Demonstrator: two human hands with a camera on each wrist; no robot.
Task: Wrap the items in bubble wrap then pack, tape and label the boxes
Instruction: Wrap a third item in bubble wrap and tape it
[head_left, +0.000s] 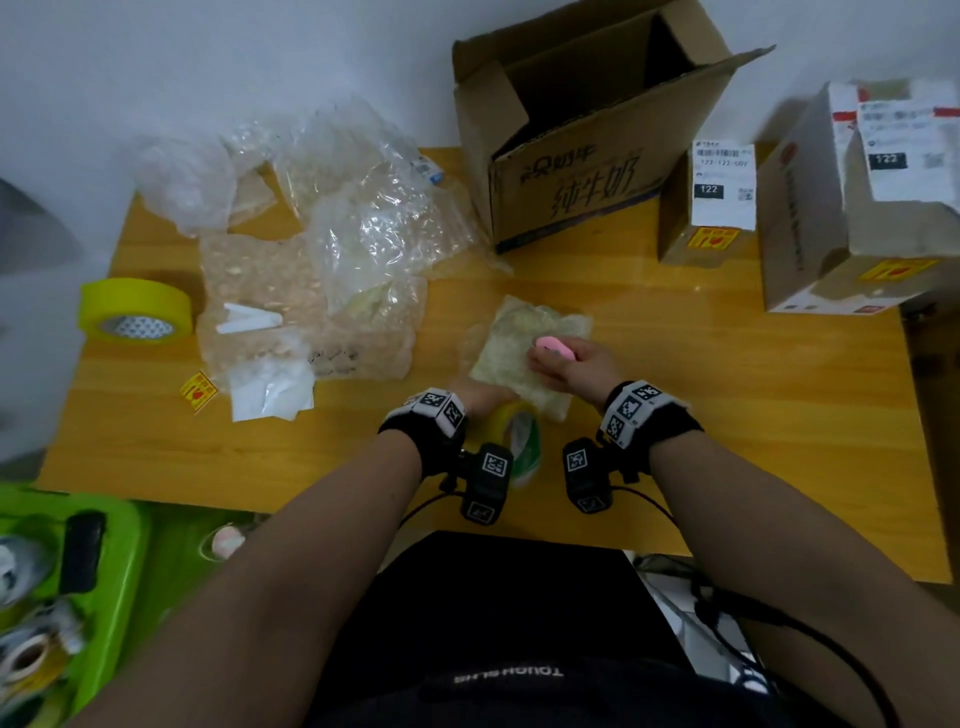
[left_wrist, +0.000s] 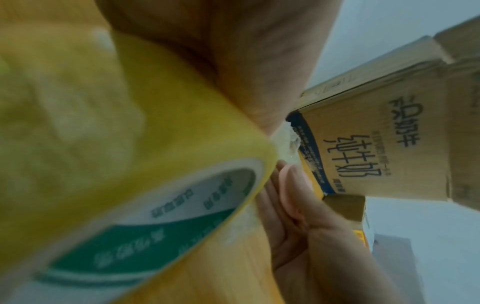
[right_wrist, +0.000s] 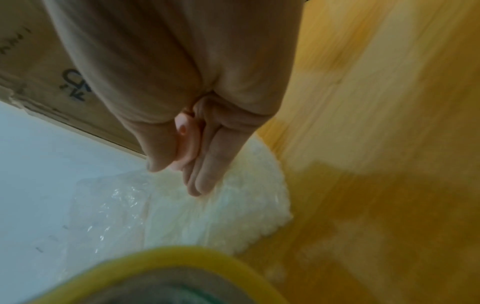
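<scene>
the right hand (head_left: 566, 364) is closed around a small pink item (head_left: 555, 347), thumb on one side and fingers on the other, and holds it over a sheet of bubble wrap (head_left: 524, 358) lying flat on the wooden table (head_left: 727, 415). the right wrist view shows the pink item (right_wrist: 185, 142) pinched between thumb and fingers, just above the wrap. the left hand (head_left: 480, 400) is at the near left corner of the sheet beside a yellow tape roll (head_left: 514, 431); the roll fills the left wrist view and hides the fingers, so its state cannot be told, nor whether it touches the roll or pins the wrap. judgement: the item looks smooth, rounded and light, likely hard plastic; it may slip, so a grip across its short sides, as now, suits it. the wrap is thin, soft and springy; it will not stay folded without pressure and is best taken by an edge or corner and rolled over the item. the step in hand appears to be setting the item on the sheet for wrapping. an open cardboard box (head_left: 587, 135) stands at the far side, well apart from the hands. loose bubble wrap (head_left: 311, 244) and a second tape roll (head_left: 136, 310) lie to the left; labelled parcels (head_left: 852, 197) stand at the right.
</scene>
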